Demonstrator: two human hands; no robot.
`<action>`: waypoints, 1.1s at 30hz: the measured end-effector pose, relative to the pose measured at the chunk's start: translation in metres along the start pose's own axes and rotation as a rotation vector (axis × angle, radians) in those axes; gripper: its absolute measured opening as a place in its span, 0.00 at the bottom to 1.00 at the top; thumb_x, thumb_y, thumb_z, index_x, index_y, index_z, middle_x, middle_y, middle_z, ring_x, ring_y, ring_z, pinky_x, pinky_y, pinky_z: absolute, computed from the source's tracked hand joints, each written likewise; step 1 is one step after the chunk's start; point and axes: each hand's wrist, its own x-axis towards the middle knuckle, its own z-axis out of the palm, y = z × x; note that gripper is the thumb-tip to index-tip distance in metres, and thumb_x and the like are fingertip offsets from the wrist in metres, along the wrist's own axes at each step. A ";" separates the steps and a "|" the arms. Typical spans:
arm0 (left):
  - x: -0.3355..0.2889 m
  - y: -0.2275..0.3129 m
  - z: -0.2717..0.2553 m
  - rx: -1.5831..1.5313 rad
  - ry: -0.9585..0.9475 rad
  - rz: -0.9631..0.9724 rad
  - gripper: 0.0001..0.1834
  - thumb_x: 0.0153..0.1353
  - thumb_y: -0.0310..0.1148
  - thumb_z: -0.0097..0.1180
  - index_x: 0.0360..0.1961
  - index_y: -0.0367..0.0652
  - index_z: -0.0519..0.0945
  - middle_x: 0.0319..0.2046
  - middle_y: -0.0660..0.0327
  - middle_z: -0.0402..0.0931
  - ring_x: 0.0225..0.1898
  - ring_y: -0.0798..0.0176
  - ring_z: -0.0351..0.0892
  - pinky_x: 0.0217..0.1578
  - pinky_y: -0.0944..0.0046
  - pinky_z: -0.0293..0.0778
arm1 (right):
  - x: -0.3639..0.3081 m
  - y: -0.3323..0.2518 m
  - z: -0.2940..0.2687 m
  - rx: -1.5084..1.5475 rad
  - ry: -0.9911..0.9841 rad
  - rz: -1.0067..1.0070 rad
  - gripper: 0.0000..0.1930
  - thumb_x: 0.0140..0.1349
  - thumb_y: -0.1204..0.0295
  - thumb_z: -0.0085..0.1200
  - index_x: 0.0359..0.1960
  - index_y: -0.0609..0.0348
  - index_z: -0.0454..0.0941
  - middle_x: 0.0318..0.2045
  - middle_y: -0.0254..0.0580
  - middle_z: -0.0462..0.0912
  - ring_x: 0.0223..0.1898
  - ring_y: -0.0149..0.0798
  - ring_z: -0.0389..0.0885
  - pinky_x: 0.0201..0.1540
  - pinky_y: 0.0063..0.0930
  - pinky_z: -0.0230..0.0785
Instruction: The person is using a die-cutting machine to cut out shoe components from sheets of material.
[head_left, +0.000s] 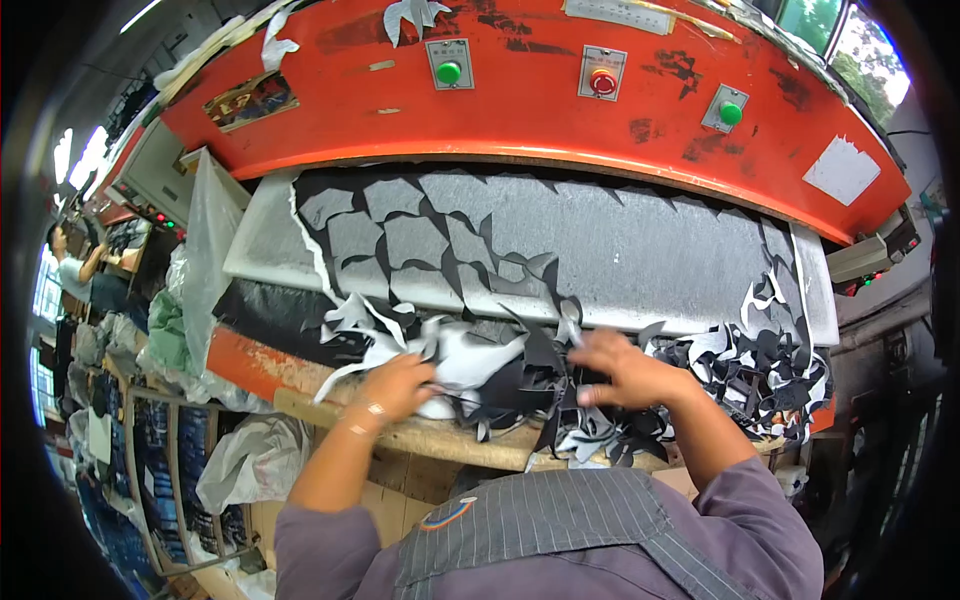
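My left hand (398,386) is over a heap of cut sheet scraps, beside a large white piece (476,358). Its fingers are blurred, and whether they grip anything is unclear. To the right, my right hand (632,372) reaches over black scraps (540,360) with thumb and fingers spread apart. Behind both hands lies a grey cutting bed (650,260). On its left half rests a black sheet web (435,230) with rows of curved cut-outs, and a strip of it hangs toward the heap.
A red machine beam (520,110) with green and red push buttons spans the far side. More black and white offcuts (765,375) pile up at the right. A wooden ledge (430,440) runs along the front. Plastic bags (258,460) and a person (85,275) are at left.
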 end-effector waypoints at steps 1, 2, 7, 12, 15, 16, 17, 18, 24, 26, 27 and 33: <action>-0.009 -0.009 -0.028 -0.029 -0.142 -0.151 0.24 0.52 0.50 0.64 0.48 0.50 0.79 0.40 0.55 0.77 0.44 0.52 0.76 0.49 0.57 0.71 | -0.003 0.003 -0.007 0.122 -0.124 -0.122 0.36 0.58 0.46 0.57 0.62 0.56 0.67 0.62 0.58 0.65 0.63 0.54 0.65 0.65 0.47 0.56; -0.012 -0.029 -0.052 -0.055 -0.344 -0.205 0.23 0.53 0.51 0.63 0.46 0.51 0.81 0.38 0.57 0.79 0.42 0.54 0.78 0.47 0.59 0.72 | -0.003 -0.007 -0.030 0.376 -0.254 0.089 0.32 0.58 0.49 0.59 0.59 0.55 0.71 0.56 0.54 0.75 0.57 0.49 0.74 0.61 0.41 0.62; -0.062 -0.128 -0.140 -0.617 0.108 -0.158 0.20 0.49 0.42 0.68 0.41 0.42 0.84 0.45 0.52 0.80 0.50 0.57 0.77 0.48 0.62 0.73 | 0.042 0.055 -0.062 0.433 0.569 0.453 0.24 0.57 0.58 0.62 0.49 0.64 0.78 0.37 0.48 0.83 0.39 0.39 0.81 0.45 0.33 0.73; 0.098 -0.158 -0.143 -0.831 0.727 -0.216 0.15 0.63 0.43 0.55 0.38 0.41 0.82 0.30 0.65 0.79 0.29 0.73 0.74 0.32 0.71 0.69 | 0.086 0.166 -0.088 0.170 0.974 0.712 0.24 0.56 0.58 0.59 0.47 0.65 0.79 0.43 0.58 0.81 0.45 0.52 0.81 0.50 0.39 0.72; 0.174 -0.173 -0.103 -0.418 0.747 -0.178 0.14 0.58 0.38 0.60 0.38 0.38 0.82 0.33 0.56 0.82 0.29 0.61 0.79 0.34 0.64 0.74 | 0.135 0.167 -0.106 0.115 0.990 0.721 0.22 0.56 0.58 0.59 0.44 0.66 0.79 0.43 0.58 0.81 0.47 0.53 0.79 0.53 0.41 0.69; 0.197 -0.156 -0.097 -0.373 0.703 -0.163 0.13 0.56 0.35 0.61 0.39 0.39 0.82 0.32 0.56 0.82 0.35 0.61 0.81 0.39 0.65 0.75 | 0.142 0.173 -0.111 0.111 0.996 0.717 0.22 0.56 0.58 0.59 0.44 0.66 0.79 0.43 0.58 0.81 0.47 0.53 0.79 0.53 0.41 0.69; 0.213 -0.161 -0.088 -0.251 0.714 -0.082 0.13 0.53 0.36 0.63 0.38 0.41 0.82 0.35 0.52 0.81 0.38 0.55 0.80 0.42 0.61 0.73 | 0.156 0.176 -0.115 -0.110 1.032 0.792 0.22 0.55 0.58 0.59 0.42 0.66 0.80 0.43 0.58 0.81 0.48 0.54 0.79 0.54 0.41 0.68; 0.231 -0.132 -0.084 -0.103 0.785 -0.004 0.14 0.50 0.37 0.65 0.36 0.42 0.82 0.36 0.52 0.80 0.41 0.50 0.78 0.45 0.57 0.71 | 0.156 0.188 -0.123 -0.349 1.062 0.882 0.22 0.55 0.57 0.60 0.40 0.66 0.80 0.42 0.57 0.81 0.48 0.54 0.78 0.54 0.42 0.67; 0.232 -0.084 -0.061 0.070 0.828 -0.061 0.16 0.56 0.44 0.57 0.22 0.42 0.76 0.28 0.52 0.72 0.36 0.44 0.75 0.37 0.48 0.72 | 0.128 0.194 -0.145 0.041 1.021 1.273 0.23 0.53 0.56 0.62 0.42 0.65 0.81 0.47 0.56 0.80 0.52 0.52 0.78 0.54 0.42 0.70; 0.217 -0.093 -0.065 0.037 0.786 -0.095 0.17 0.57 0.45 0.57 0.21 0.42 0.76 0.28 0.52 0.72 0.35 0.44 0.75 0.35 0.48 0.72 | 0.130 0.184 -0.154 0.059 0.924 1.235 0.24 0.54 0.56 0.61 0.44 0.65 0.80 0.48 0.56 0.80 0.53 0.53 0.77 0.54 0.42 0.69; 0.213 -0.094 -0.067 -0.016 0.741 -0.094 0.18 0.58 0.45 0.56 0.20 0.41 0.76 0.27 0.53 0.73 0.34 0.44 0.76 0.34 0.47 0.73 | 0.128 0.188 -0.157 0.047 0.909 1.218 0.24 0.55 0.56 0.61 0.44 0.65 0.80 0.49 0.56 0.79 0.53 0.53 0.77 0.54 0.42 0.69; 0.202 -0.105 -0.081 -0.031 0.614 -0.245 0.16 0.62 0.46 0.51 0.39 0.45 0.68 0.34 0.50 0.79 0.34 0.39 0.80 0.35 0.43 0.74 | 0.122 0.197 -0.145 -0.119 0.809 1.189 0.21 0.63 0.56 0.46 0.47 0.59 0.78 0.51 0.54 0.78 0.54 0.53 0.75 0.55 0.47 0.67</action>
